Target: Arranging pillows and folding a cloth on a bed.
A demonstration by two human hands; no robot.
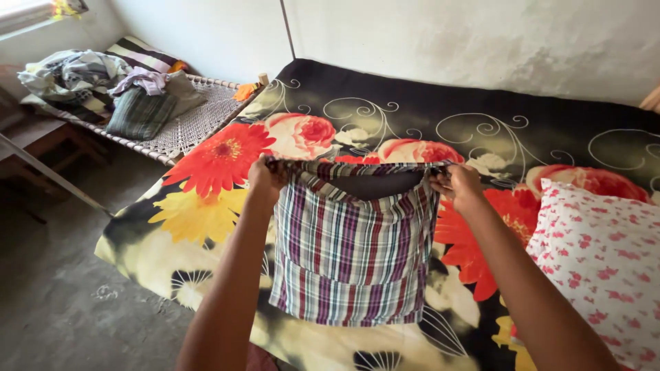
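A plaid cloth [352, 254] in purple, white and dark stripes hangs folded in front of me, above the bed. My left hand [265, 177] grips its upper left corner and my right hand [457, 184] grips its upper right corner, stretching the top edge taut between them. The lower part of the cloth hangs down over the black flowered bedsheet [385, 113].
A white pillow [605, 254] with small red flowers lies at the right on the bed. To the far left stands a woven cot [199, 117] with a heap of clothes [117, 86]. Bare grey floor [62, 275] lies to the left; a pale wall is behind.
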